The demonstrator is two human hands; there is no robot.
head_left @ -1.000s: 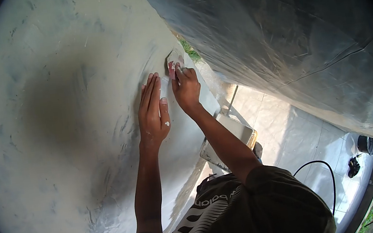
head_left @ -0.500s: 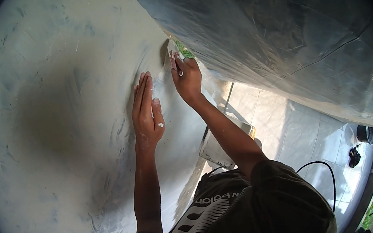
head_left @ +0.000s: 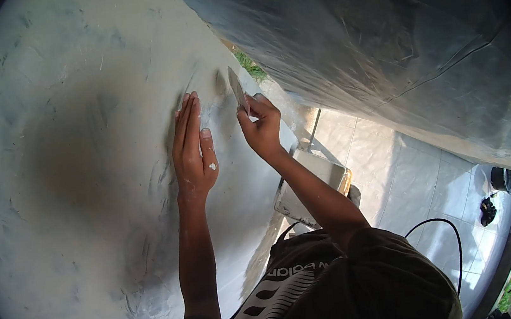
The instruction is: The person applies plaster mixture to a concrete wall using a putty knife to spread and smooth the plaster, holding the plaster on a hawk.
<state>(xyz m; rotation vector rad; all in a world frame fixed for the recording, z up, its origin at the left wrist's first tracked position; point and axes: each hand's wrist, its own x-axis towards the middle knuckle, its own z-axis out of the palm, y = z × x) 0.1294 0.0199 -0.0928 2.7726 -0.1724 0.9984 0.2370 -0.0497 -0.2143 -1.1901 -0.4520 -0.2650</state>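
Observation:
My left hand (head_left: 191,148) rests flat on the pale, smeared wall (head_left: 89,256), fingers stretched out side by side and a white spot on the thumb. To its right, my right hand (head_left: 261,122) pinches a thin scraper (head_left: 236,86) whose flat blade points up, beside the wall near its edge. The blade is seen nearly edge-on, and I cannot tell whether it touches the wall. The scraper's grip is partly hidden by my fingers.
Dark plastic sheeting (head_left: 368,37) hangs at the upper right. A whitish, dirty tray (head_left: 304,192) is below my right forearm. On the tiled floor (head_left: 410,172) lie a black cable (head_left: 452,231) and a dark crumpled item (head_left: 488,211), near a black bucket (head_left: 504,180).
My right hand has drawn slightly down with the scraper, whose blade now shows more edge-on. My left hand has shifted a little left and up on the wall.

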